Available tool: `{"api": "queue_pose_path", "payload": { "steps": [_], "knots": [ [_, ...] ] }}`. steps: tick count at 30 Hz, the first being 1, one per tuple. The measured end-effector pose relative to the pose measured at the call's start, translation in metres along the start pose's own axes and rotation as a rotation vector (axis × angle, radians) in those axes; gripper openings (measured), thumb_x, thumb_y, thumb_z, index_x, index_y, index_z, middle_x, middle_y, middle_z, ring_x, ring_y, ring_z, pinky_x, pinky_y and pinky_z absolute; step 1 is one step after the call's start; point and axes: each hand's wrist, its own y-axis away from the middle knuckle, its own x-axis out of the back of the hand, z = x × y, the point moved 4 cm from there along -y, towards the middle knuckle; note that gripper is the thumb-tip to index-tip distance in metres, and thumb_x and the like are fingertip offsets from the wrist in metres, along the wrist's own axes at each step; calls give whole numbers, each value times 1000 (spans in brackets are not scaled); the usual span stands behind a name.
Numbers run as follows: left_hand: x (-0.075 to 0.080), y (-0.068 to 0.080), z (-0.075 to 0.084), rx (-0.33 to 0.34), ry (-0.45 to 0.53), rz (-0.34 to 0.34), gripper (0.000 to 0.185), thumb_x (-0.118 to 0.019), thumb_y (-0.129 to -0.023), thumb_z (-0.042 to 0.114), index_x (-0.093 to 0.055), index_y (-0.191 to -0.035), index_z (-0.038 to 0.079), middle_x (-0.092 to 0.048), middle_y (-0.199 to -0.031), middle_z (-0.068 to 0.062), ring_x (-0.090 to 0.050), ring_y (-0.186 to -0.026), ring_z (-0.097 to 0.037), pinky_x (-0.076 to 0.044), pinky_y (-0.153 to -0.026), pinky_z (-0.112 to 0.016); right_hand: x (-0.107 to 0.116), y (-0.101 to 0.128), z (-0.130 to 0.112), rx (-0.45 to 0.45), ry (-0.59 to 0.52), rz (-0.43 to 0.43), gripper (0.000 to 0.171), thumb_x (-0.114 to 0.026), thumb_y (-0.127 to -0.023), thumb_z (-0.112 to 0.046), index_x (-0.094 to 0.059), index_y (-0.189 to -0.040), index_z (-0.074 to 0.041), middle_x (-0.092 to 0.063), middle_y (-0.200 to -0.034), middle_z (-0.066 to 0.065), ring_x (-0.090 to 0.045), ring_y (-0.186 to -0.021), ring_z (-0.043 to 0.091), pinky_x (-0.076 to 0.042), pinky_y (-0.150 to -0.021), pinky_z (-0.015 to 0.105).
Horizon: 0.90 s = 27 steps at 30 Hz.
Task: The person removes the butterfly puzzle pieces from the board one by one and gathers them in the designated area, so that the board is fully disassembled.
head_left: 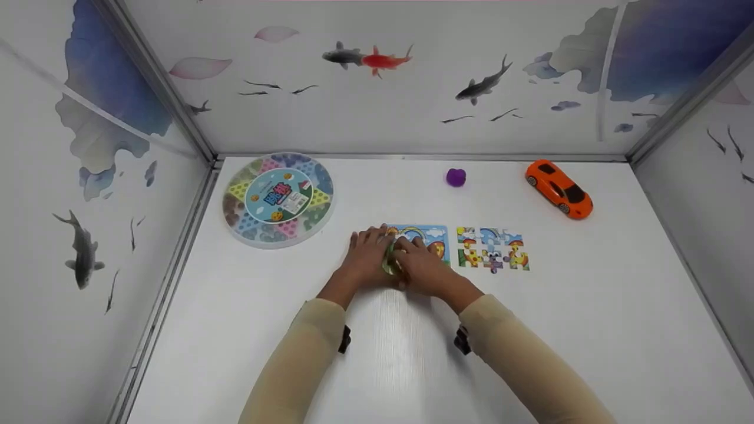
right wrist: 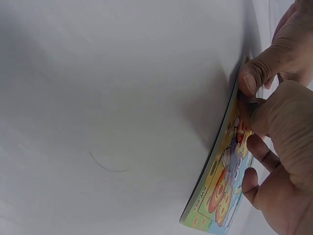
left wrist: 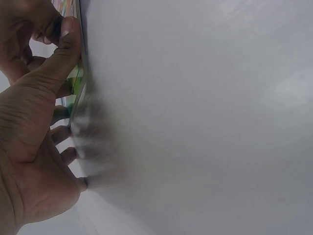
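Note:
A colourful puzzle board (head_left: 435, 237) lies near the middle of the white table (head_left: 589, 306). Both hands sit on its left part. My left hand (head_left: 366, 252) has its thumb (left wrist: 63, 54) against the board's edge (left wrist: 74, 88), with its fingers curled on the picture side. My right hand (head_left: 417, 260) pinches the same edge of the board (right wrist: 220, 191), thumb (right wrist: 266, 115) on the rim and fingers curled over the printed face. What lies under the hands is hidden. A set of loose jigsaw pieces (head_left: 493, 249), laid out in a rectangle, sits just right of the board.
A round multicoloured game box (head_left: 278, 199) stands at the back left. A small purple ball (head_left: 456, 177) and an orange toy car (head_left: 559, 189) lie at the back right. Walls painted with fish close the table on three sides.

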Motion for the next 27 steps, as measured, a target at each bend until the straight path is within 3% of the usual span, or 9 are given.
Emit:
{"api": "queue_pose_path", "payload": {
  "steps": [7, 15, 27],
  "knots": [
    [0, 0, -1, -5, -6, 0, 114, -85, -86, 69, -35, -175, 19, -23, -186, -8, -19, -172, -36, -15, -138, -66, 1, 1, -3, 20, 27, 21, 50, -87, -97, -23, -68, -140, -6, -57, -149, 15, -57, -132, 40, -56, -106, 63],
    [1, 1, 0, -6, -14, 6, 113, -84, -86, 71, -37, -174, 19, -25, -185, -9, -21, -171, -37, -17, -137, -67, -1, 1, -4, -20, 37, 15, 59, -87, -98, -31, -64, -147, -9, -54, -154, 13, -54, -138, 40, -52, -112, 68],
    [3, 2, 2, -15, 6, 20, 110, -84, -88, 68, -37, -174, 19, -27, -184, -10, -23, -170, -38, -18, -137, -68, -2, 2, -4, 42, 88, 74, 57, -87, -98, -36, -65, -142, -6, -57, -146, 18, -60, -122, 40, -60, -99, 56]
  ]
}}
